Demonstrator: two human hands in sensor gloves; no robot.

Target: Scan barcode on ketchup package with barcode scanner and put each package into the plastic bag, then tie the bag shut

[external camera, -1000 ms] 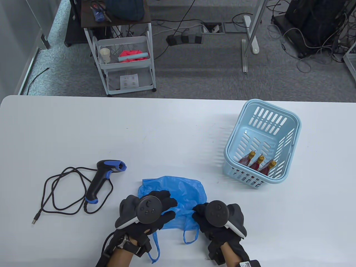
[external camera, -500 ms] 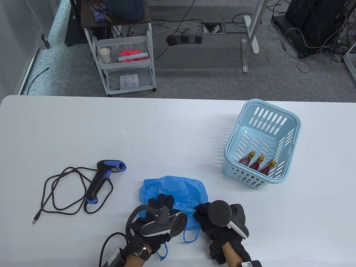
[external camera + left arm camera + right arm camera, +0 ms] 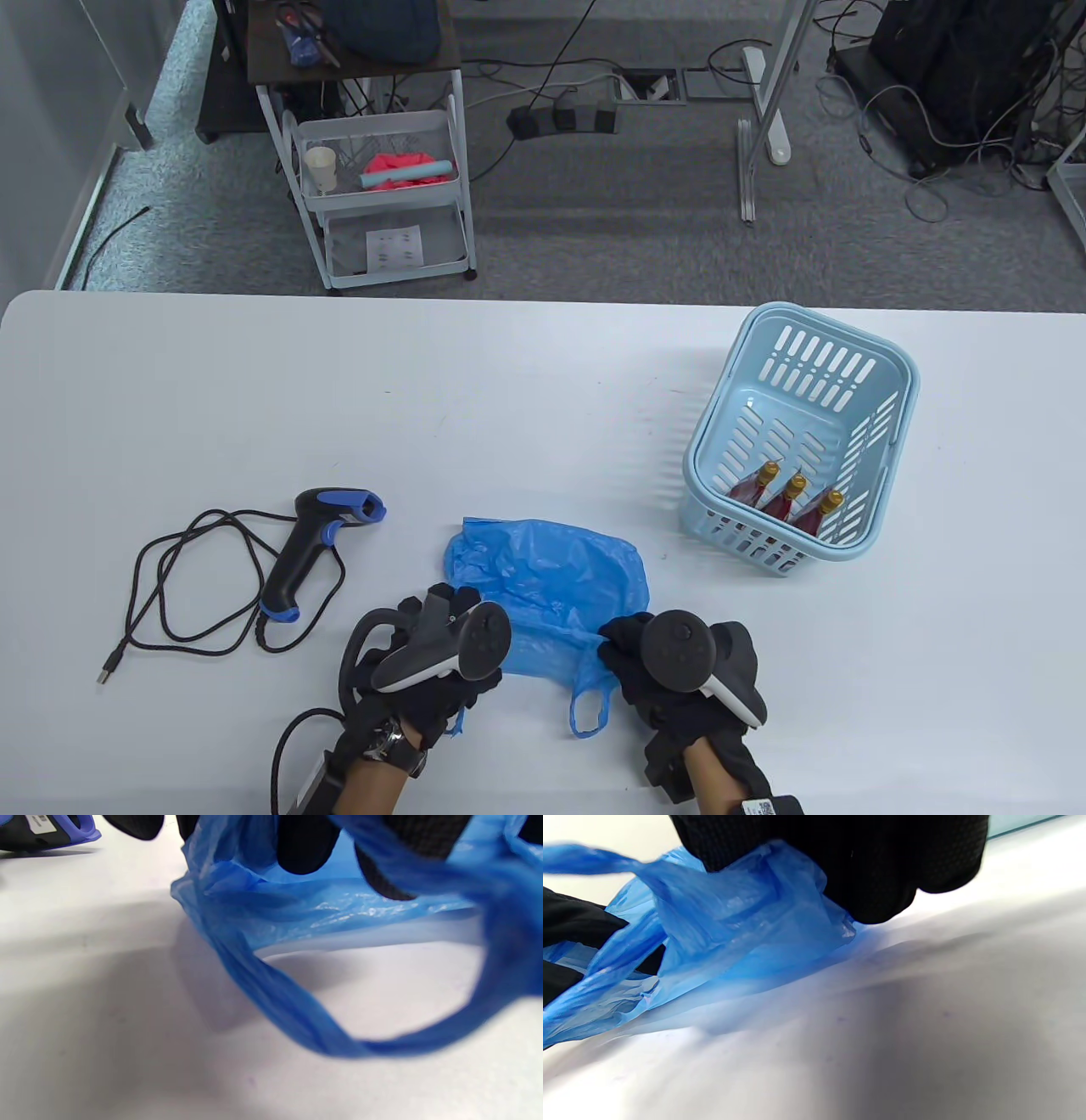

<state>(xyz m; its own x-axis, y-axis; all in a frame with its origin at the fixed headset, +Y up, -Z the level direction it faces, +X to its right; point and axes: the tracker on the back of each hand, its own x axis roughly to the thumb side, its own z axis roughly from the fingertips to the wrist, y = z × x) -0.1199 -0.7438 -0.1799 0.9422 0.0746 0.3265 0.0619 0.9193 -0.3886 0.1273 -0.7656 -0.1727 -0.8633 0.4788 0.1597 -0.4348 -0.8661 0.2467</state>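
Nearest the table's front edge, both gloved hands grip the blue plastic bag [image 3: 551,586]. The left hand [image 3: 424,662] has its fingers [image 3: 305,844] curled into the bag's left near edge; in the left wrist view one handle loop [image 3: 322,1035] hangs below them, just above the table [image 3: 509,399]. The right hand [image 3: 679,679] is clenched on the bag's right near corner, plastic bunched against its fingers [image 3: 874,878]. A second handle loop [image 3: 587,713] lies on the table between the hands. The rest of the bag lies crumpled and flat beyond the hands.

Left of the bag, apart from it, the barcode scanner [image 3: 318,543] lies on its side, its black cable [image 3: 182,586] coiled further left.

Farther right, the light blue basket [image 3: 882,441] holds three ketchup packages [image 3: 785,501] with gold caps, side by side at its near end.
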